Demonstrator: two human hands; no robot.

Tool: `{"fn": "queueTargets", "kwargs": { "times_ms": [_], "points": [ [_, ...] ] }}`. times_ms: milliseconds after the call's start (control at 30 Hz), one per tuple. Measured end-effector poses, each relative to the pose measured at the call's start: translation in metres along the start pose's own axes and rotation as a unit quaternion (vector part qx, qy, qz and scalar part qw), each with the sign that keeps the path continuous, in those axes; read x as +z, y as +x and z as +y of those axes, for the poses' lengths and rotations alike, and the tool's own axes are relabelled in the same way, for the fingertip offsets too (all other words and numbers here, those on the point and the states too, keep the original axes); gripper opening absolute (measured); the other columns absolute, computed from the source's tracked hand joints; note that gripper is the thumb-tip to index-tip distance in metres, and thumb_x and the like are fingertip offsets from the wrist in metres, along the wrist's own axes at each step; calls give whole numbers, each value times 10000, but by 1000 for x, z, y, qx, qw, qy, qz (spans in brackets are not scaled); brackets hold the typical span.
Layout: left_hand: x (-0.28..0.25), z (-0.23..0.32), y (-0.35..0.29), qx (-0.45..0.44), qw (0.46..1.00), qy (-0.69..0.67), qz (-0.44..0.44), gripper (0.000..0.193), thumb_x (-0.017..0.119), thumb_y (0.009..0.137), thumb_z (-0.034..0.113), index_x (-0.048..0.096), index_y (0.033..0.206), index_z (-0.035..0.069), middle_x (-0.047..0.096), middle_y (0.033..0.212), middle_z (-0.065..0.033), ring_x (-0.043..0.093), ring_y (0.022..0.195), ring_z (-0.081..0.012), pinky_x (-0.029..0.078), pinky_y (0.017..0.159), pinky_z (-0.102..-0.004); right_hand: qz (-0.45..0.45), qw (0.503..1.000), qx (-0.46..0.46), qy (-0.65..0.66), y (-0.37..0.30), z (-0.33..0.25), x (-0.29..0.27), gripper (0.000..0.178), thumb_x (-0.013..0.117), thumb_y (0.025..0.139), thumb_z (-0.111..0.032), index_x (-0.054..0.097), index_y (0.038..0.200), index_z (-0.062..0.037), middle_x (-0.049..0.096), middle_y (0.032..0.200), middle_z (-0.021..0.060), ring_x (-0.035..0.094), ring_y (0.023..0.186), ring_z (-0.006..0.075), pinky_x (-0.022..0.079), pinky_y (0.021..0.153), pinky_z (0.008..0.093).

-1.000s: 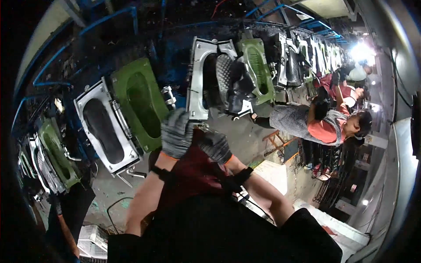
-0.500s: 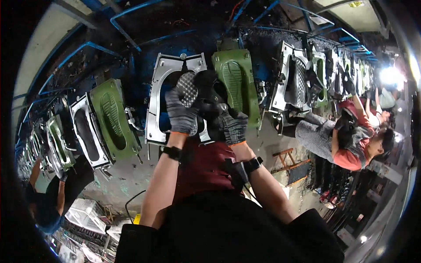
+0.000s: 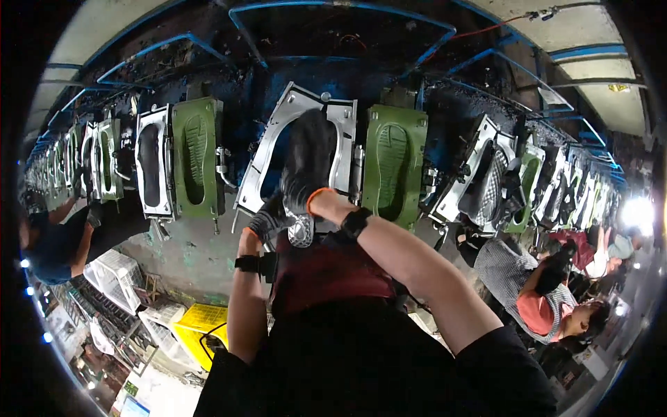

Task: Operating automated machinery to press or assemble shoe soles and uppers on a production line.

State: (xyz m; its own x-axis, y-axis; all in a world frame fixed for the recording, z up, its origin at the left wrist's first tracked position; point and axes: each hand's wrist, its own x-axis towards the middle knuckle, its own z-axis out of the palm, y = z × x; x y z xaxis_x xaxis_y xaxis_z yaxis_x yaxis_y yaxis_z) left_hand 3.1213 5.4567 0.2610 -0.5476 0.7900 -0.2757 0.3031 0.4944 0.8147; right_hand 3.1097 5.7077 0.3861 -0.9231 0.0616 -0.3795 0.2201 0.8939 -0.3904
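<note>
Left hand point(image 3: 267, 219) and right hand point(image 3: 299, 192) now meet at the near end of the dark shoe point(image 3: 310, 137) over the silver frame point(image 3: 347, 147), finger closure and grip indiscernible; the quilted piece point(image 3: 301, 233) has shifted below them, suggesting turning.

Footwear factory: long row of sole-shaped moulds point(image 3: 393, 160) (green and silver), workers point(image 3: 501, 267) alongside.

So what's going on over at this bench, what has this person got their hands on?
Someone's two gloved hands, left hand and right hand, meet at the lower end of a long dark shoe-shaped piece. It lies over an open silver frame, with a green mould alongside. Exactly how the fingers grip is hard to see. Nearby, a co-worker in a checked apron is at the right.
</note>
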Motion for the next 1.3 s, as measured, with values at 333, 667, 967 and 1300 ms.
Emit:
{"fn": "queueTargets", "kwargs": {
  "times_ms": [333,667,967,1300],
  "points": [
    [-8,38,56,-257,878,-291,281,452,689,958,256,635,1298,-36,696,1247,-212,661,1137,-336,518,994,-402,-80,991,42,102,-36,-2,63,569,545,978,-545,689,1185,-34,731,1065,218,686,969,407,557,839,486],
    [-15,39,124,-106,911,-289,273,346,761,938,174,702,1177,-70,755,1057,-116,682,979,-178,541,905,-313,184,894,244,327,-26,15,61,245,746,889,-247,718,957,-13,718,876,221,699,824,403,551,727,445],
    [64,-12,139,-157,801,-495,299,330,708,973,274,689,1020,-52,735,1003,-147,665,856,-287,536,875,-366,149,971,167,82,-43,57,78,319,649,902,-278,720,1100,-39,721,945,228,678,920,442,546,807,516],
    [-13,74,28,-41,937,348,-15,693,731,879,401,537,1446,54,571,1446,-189,574,1265,-389,487,1080,-448,-47,933,-282,-220,43,62,89,298,729,822,-267,773,1109,-201,672,1342,66,551,1341,338,424,1040,633]
  ]
}}
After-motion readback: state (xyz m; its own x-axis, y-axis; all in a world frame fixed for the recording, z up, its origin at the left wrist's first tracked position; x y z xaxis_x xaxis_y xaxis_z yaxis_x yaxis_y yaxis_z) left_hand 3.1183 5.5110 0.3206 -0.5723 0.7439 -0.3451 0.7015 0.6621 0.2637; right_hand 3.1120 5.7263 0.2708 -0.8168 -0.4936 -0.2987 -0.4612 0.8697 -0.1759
